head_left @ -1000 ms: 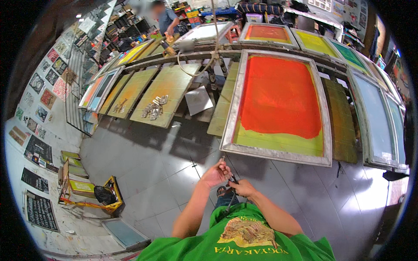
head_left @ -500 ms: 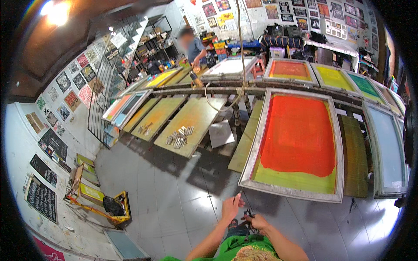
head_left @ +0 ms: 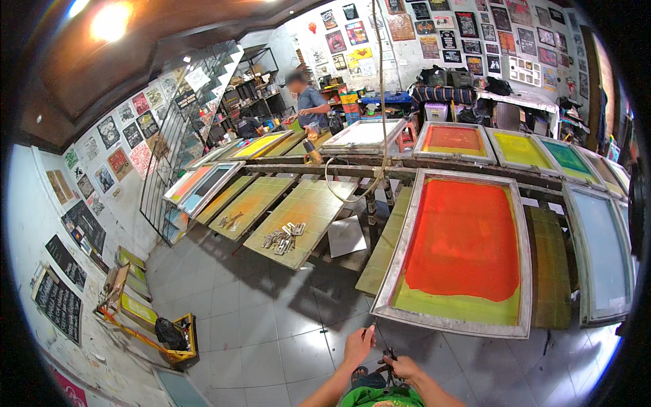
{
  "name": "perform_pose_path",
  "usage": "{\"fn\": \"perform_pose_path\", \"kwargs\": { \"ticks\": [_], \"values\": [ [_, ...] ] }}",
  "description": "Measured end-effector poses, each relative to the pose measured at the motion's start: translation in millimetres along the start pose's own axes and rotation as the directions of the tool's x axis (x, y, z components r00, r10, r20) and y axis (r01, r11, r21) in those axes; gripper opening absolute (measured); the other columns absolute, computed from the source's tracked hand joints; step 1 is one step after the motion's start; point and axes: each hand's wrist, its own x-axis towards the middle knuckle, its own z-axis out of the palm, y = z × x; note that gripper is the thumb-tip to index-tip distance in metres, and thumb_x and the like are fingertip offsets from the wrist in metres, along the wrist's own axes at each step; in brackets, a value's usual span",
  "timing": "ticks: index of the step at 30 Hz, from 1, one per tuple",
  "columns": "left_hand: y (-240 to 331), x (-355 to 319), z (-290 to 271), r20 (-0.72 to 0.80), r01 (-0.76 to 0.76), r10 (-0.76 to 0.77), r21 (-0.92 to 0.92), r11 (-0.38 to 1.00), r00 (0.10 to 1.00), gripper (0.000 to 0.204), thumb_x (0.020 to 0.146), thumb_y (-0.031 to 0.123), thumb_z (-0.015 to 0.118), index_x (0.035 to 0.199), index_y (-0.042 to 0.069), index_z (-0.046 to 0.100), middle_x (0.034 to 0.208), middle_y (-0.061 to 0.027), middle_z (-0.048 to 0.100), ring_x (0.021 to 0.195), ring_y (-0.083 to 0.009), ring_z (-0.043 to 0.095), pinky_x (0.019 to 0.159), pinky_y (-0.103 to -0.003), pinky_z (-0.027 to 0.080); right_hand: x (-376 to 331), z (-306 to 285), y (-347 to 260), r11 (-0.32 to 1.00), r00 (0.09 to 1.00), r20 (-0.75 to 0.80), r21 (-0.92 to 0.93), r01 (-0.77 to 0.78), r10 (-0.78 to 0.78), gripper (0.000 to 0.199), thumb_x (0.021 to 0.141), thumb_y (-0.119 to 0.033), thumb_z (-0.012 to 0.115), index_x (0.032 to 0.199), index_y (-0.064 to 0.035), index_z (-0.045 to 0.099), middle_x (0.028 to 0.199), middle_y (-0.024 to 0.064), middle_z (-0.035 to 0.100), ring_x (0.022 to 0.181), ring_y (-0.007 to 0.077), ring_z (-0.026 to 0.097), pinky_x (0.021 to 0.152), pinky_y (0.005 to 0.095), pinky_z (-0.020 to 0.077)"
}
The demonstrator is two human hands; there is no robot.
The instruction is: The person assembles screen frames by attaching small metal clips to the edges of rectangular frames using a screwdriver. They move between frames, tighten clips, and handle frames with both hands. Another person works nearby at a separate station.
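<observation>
My left hand [head_left: 359, 344] is raised in front of me, fingers pinched together on something small and dark that I cannot make out. Beside it, a little lower, my right hand [head_left: 405, 367] is closed around a dark, thin-pronged item of unclear kind. Just beyond both hands stands a large screen-printing frame [head_left: 451, 323] with a pale rim. A wide patch of red ink [head_left: 464, 237] covers most of its yellow-green mesh. Neither hand touches the frame.
Flat printing boards [head_left: 308, 210] line the long rack to the left, one bearing a pile of metal pieces [head_left: 285, 237]. A pale blue screen [head_left: 598, 247] leans at right. Across the rack, a person [head_left: 312, 102] stands among more screens. A yellow cart [head_left: 186, 346] sits on the tiled floor.
My view has tilted up, so the rack and screens sit lower in the picture. Both hands keep their closed grips. The person across the rack stands straighter, with an arm reaching left.
</observation>
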Motion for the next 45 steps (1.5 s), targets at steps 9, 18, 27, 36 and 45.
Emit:
{"fn": "perform_pose_path", "kwargs": {
  "ticks": [9,18,27,36,45],
  "values": [
    [-33,24,-14,0.713,0.716,-0.064,-0.695,0.073,0.698,0.031,0.107,0.031,0.05,0.094,0.008,0.066,0.084,-0.0034,0.066,0.081,-0.019,0.066,0.07,-0.034,0.052,13,6,10,0.995,0.999,-0.026,0.092,0.034,-0.032,0.039,0.102,-0.045,0.062,0.106,-0.0106,0.08,0.057,-0.0056,0.044,0.049,0.0084,0.032,0.046,0.0306,0.0229],
    [17,-19,-1,-0.031,-0.065,0.068,0.074,0.995,0.997,0.048,0.104,0.045,0.056,0.107,-0.001,0.068,0.091,-0.0074,0.074,0.071,-0.0162,0.071,0.064,-0.028,0.053,-13,8,-14,0.989,0.999,0.025,0.141,-0.046,0.043,0.035,0.102,-0.037,0.063,0.107,-0.006,0.078,0.091,0.0085,0.075,0.076,0.0179,0.063,0.069,0.0355,0.0479],
    [-6,4,-10,0.639,0.653,-0.143,-0.726,0.214,0.756,0.036,0.104,0.033,0.056,0.079,0.008,0.063,0.08,-0.0011,0.066,0.077,-0.0162,0.064,0.069,-0.034,0.054,8,6,15,0.999,1.0,-0.009,0.036,0.003,-0.003,0.034,0.103,-0.041,0.06,0.11,-0.014,0.079,0.081,0.0032,0.064,0.067,0.0137,0.052,0.063,0.0338,0.0389],
    [1,-1,-4,0.522,0.591,-0.282,-0.66,0.465,0.805,0.031,0.102,0.035,0.06,0.093,0.007,0.068,0.087,-0.0012,0.067,0.078,-0.0143,0.065,0.071,-0.032,0.055,-22,7,-5,0.978,0.992,-0.058,0.183,-0.098,0.11,0.038,0.102,-0.041,0.062,0.106,-0.0055,0.077,0.066,-0.0017,0.052,0.054,0.011,0.039,0.05,0.032,0.0286],
    [13,-14,2,-0.164,-0.042,0.038,-0.019,0.999,0.986,0.046,0.094,0.044,0.073,0.09,-0.002,0.072,0.08,-0.0062,0.072,0.07,-0.0123,0.069,0.062,-0.025,0.053,9,19,29,0.992,0.998,-0.012,0.113,0.06,-0.059,0.042,0.101,-0.044,0.063,0.107,-0.0048,0.077,0.095,0.0088,0.075,0.077,0.0208,0.064,0.067,0.0352,0.0452]
  ]
}}
